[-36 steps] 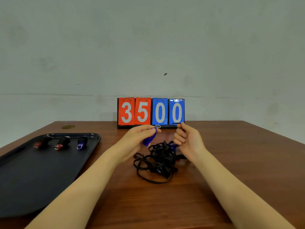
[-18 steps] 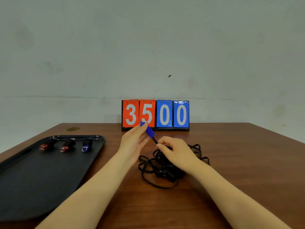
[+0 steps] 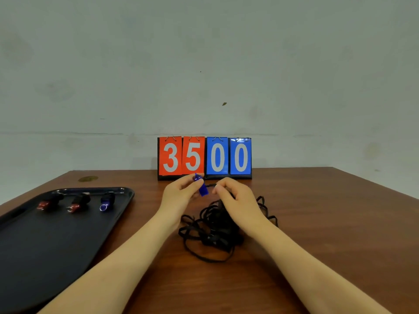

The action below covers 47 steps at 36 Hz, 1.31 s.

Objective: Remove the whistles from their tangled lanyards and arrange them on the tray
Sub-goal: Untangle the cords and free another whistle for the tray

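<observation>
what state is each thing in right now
blue whistle: pinched in the left hand, held above the table
lanyards: tangled heap on the table, one end pinched by the right hand
tray: flat on the table, holding three whistles in a row
scoreboard: upright, reads 3500

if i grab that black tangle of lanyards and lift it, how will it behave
The lanyard tangle is thin cord in loose loops, so it would probably sag and trail. Knotted together, it likely lifts as one clump, seemingly light.
</observation>
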{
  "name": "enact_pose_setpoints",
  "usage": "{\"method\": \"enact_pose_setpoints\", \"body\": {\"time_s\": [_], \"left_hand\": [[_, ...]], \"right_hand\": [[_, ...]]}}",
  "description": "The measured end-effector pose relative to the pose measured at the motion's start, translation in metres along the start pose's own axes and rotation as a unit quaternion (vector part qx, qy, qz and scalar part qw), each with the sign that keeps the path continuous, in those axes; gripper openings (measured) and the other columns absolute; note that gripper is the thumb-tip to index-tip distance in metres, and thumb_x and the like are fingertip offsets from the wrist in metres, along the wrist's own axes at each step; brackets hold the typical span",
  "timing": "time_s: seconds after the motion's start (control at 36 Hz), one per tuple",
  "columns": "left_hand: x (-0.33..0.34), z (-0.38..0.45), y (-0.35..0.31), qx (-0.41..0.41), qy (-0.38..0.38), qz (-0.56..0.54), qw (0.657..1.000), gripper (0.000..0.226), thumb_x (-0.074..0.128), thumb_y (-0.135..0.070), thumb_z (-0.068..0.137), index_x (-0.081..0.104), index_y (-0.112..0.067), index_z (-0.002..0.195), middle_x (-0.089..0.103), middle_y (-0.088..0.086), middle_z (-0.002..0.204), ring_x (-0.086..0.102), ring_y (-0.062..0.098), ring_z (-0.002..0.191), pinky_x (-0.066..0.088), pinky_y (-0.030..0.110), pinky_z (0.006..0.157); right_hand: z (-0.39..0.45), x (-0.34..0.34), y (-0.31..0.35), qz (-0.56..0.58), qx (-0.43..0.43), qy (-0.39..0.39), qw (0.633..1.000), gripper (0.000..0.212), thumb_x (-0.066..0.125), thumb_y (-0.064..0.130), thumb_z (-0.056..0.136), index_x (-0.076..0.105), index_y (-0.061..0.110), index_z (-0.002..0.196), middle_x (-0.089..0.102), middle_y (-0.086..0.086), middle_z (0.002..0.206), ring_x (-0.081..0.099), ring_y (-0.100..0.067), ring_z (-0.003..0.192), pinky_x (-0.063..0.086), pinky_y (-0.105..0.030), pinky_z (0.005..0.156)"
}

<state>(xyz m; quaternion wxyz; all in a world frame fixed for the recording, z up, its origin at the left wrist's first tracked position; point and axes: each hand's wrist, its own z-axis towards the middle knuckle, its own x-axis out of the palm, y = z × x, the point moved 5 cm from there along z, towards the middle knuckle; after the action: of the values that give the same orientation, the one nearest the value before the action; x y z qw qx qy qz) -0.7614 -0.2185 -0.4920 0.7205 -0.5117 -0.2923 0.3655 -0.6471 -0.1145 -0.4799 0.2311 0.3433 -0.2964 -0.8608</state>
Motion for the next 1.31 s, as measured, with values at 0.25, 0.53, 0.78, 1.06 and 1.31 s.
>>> {"method": "enact_pose_setpoints", "body": {"time_s": [0.25, 0.53, 0.78, 1.06, 1.31], "left_hand": [[0.026, -0.015, -0.016, -0.047, 0.13, -0.182, 0.974, 0.016, 0.058, -0.007, 0.092, 0.067, -0.01, 0.105, 0.074, 0.006, 0.095, 0.072, 0.018, 0.091, 0.058, 0.025, 0.071], [0.022, -0.017, -0.017, -0.062, 0.088, -0.327, 0.939, 0.025, 0.058, -0.003, 0.089, 0.063, -0.004, 0.114, 0.073, 0.016, 0.102, 0.07, 0.027, 0.099, 0.06, 0.031, 0.076], [0.014, -0.02, -0.014, -0.044, 0.044, -0.196, 0.979, 0.012, 0.065, -0.015, 0.089, 0.071, -0.015, 0.098, 0.075, 0.0, 0.084, 0.069, 0.01, 0.082, 0.054, 0.024, 0.077], [0.025, -0.023, -0.013, -0.077, 0.09, -0.24, 0.963, 0.015, 0.062, -0.013, 0.089, 0.071, -0.013, 0.102, 0.075, 0.003, 0.089, 0.071, 0.01, 0.08, 0.055, 0.02, 0.067], [0.008, -0.012, 0.003, -0.062, 0.003, -0.175, 0.983, 0.02, 0.067, -0.016, 0.088, 0.07, -0.016, 0.108, 0.076, 0.003, 0.093, 0.069, 0.014, 0.088, 0.054, 0.026, 0.08]], "right_hand": [[0.008, -0.021, -0.016, 0.066, 0.055, -0.086, 0.993, 0.019, 0.05, 0.023, 0.099, 0.064, 0.027, 0.087, 0.066, 0.011, 0.084, 0.058, 0.006, 0.077, 0.042, -0.008, 0.068], [0.004, -0.004, -0.016, 0.057, 0.032, -0.025, 0.998, 0.02, 0.051, 0.021, 0.098, 0.066, 0.034, 0.093, 0.063, 0.019, 0.069, 0.056, 0.005, 0.065, 0.042, -0.014, 0.063], [0.0, 0.014, -0.019, -0.079, 0.004, 0.054, 0.995, 0.018, 0.047, 0.03, 0.1, 0.065, 0.026, 0.101, 0.065, 0.007, 0.077, 0.058, -0.007, 0.07, 0.045, -0.021, 0.069], [0.004, 0.012, -0.024, -0.086, 0.032, 0.028, 0.995, 0.02, 0.045, 0.025, 0.1, 0.064, 0.018, 0.099, 0.065, -0.001, 0.08, 0.059, -0.013, 0.071, 0.047, -0.028, 0.067], [-0.001, 0.023, -0.017, -0.134, -0.028, 0.121, 0.983, 0.022, 0.044, 0.033, 0.1, 0.066, 0.029, 0.101, 0.067, 0.003, 0.085, 0.06, -0.009, 0.08, 0.051, -0.032, 0.078]]}}
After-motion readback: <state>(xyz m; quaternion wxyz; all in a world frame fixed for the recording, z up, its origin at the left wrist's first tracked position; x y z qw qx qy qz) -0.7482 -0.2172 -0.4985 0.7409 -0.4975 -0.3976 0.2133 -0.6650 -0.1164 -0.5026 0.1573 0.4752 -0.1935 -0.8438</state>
